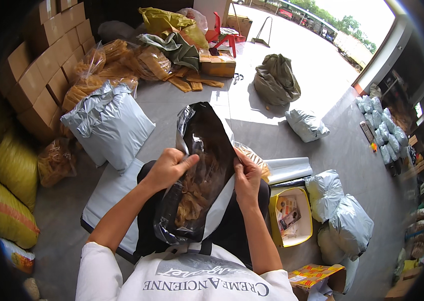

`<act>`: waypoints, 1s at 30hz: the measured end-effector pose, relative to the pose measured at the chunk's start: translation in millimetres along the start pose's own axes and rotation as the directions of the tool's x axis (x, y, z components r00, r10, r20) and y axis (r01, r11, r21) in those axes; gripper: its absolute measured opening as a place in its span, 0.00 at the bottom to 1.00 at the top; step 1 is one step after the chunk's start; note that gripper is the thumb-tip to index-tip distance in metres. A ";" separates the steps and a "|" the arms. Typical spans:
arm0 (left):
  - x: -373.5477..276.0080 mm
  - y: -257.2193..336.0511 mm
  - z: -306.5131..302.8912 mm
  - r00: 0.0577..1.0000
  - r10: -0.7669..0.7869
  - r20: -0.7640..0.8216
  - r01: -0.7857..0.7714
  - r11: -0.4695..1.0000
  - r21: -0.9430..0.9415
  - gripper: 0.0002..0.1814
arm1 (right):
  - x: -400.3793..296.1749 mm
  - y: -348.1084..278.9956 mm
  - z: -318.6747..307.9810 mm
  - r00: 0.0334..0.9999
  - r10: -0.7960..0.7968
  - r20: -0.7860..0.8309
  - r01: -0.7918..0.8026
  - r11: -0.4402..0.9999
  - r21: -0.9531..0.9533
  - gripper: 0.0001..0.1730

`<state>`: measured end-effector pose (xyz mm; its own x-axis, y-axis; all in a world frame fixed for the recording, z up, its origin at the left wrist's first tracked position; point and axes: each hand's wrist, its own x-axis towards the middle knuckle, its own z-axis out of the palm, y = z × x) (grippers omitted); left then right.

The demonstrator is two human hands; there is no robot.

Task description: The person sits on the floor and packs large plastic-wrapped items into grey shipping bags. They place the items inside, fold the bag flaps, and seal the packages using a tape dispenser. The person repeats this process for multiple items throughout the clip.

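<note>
A plastic mailing bag (215, 222), black inside and pale outside, stands open in front of my lap. Its left edge is pinched between the thumb and fingers of my left hand (170, 167). My right hand (247, 177) grips the opposite edge. Down inside the mailing bag lies a clear plastic bag of tan, strip-like pieces (193, 199), partly hidden by the bag's walls. Just behind my right hand shows part of another clear bag of tan pieces (253, 160).
Flat mailing bags (110, 199) lie at my left, near a filled mailer (114, 120). Cartons (46, 71) and yellow sacks (12, 169) stand farther left. To the right are a yellow box of cards (291, 218) and filled mailers (351, 224). A dark sack (276, 81) stands ahead.
</note>
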<state>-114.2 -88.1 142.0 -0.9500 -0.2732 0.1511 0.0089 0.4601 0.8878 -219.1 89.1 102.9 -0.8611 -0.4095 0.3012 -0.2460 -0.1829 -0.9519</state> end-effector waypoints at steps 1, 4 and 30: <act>3.1 6.9 3.8 1.000 0.005 0.011 -0.005 1.000 0.012 0.29 | 1.0 -3.4 8.6 0.999 -0.041 0.014 0.040 0.998 0.040 0.19; 11.3 13.7 16.1 0.999 -0.037 -0.014 0.037 0.999 -0.025 0.25 | 2.2 -5.3 34.4 0.992 -0.122 0.032 0.120 0.992 0.040 0.21; -38.7 -55.6 15.8 0.991 -0.131 0.027 0.127 0.987 0.100 0.28 | -67.0 104.5 131.2 0.906 -0.045 0.421 0.376 0.542 -0.752 0.34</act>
<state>-82.9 -89.8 80.0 -0.9512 -0.3078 0.0219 -0.1435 0.5040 0.8517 -128.7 -19.8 -9.3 -0.5816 -0.7394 0.3392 -0.7917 0.4187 -0.4448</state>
